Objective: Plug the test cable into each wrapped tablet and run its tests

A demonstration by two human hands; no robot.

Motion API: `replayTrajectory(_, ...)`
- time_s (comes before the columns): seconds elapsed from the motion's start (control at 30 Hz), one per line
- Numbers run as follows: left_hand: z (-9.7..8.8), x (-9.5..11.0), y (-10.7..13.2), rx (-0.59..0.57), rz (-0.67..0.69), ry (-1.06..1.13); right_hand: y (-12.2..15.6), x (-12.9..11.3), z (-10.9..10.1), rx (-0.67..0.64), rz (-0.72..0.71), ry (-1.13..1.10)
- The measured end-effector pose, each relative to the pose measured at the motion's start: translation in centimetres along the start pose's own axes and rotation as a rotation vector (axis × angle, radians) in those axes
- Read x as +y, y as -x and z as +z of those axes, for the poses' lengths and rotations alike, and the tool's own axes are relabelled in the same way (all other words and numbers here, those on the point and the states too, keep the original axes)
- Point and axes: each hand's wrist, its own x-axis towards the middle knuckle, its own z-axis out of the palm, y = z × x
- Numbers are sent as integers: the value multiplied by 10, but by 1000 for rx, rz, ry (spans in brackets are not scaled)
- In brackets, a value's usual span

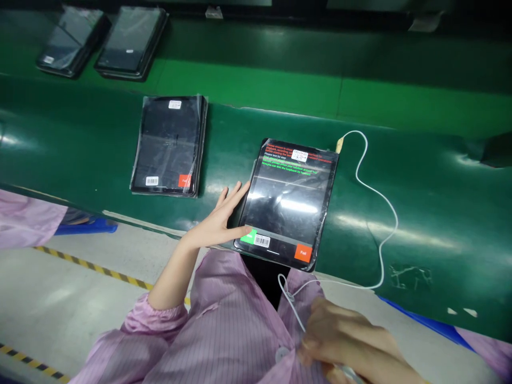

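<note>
A tablet point(288, 202) with a lit test screen lies at the near edge of the green conveyor belt point(420, 202). On its screen are a green button at the lower left and a red one at the lower right. My left hand point(219, 223) rests against the tablet's left edge, fingers spread, thumb on the green button. A white cable point(374, 186) runs from the tablet's top right corner in a loop down to my right hand point(348, 338), which is closed on the cable low against my pink coat.
A second tablet in a plastic sleeve point(170, 145) lies on the belt to the left. Two more sleeved tablets point(132, 42) sit on the far belt at the top left. A striped yellow-black line point(92, 269) marks the floor.
</note>
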Motion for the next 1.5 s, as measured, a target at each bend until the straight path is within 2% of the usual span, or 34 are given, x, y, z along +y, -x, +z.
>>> replayTrajectory(0.2, -1, -1, -1, 7, 14, 18, -1, 17, 2, -226, 202, 279)
replayTrajectory(0.33, 0, -1, -1, 18, 23, 12, 4, 24, -14, -406, 373, 432)
replayTrajectory(0.5, 2, -2, -1, 34, 31, 9, 7, 23, -45, -434, 363, 476)
replayTrajectory(0.63, 5, -3, -1, 47, 43, 7, 5, 29, -36, -423, 343, 496)
replayTrajectory(0.73, 5, -2, -1, 54, 39, -2, 4, 28, -30, -493, 338, 495)
replayTrajectory(0.8, 6, -2, -1, 56, 36, -5, -1, 22, -42, -548, 367, 466)
replayTrajectory(0.87, 7, -3, -1, 59, 39, -5, -12, 16, -66, -575, 401, 385)
replayTrajectory(0.93, 8, -4, -2, 65, 43, -8, -30, 18, -94, -492, 439, 294)
replayTrajectory(0.97, 8, -4, -2, 68, 44, -10, -42, 23, -107, -349, 462, 300)
replayTrajectory(1.07, 9, -5, -2, 71, 42, -6, -82, 52, -135, 258, 520, 415)
replayTrajectory(1.13, 9, -5, -1, 65, 41, 0, -109, 74, -144, 467, 546, 420)
replayTrajectory(1.2, 9, -3, -1, 59, 36, 2, -133, 90, -148, 532, 569, 410)
replayTrajectory(1.3, 9, -1, -1, 60, 25, -1, -156, 102, -153, 533, 593, 378)
replayTrajectory(1.5, 8, -1, -1, 47, 23, -12, -161, 106, -158, 573, 647, 239)
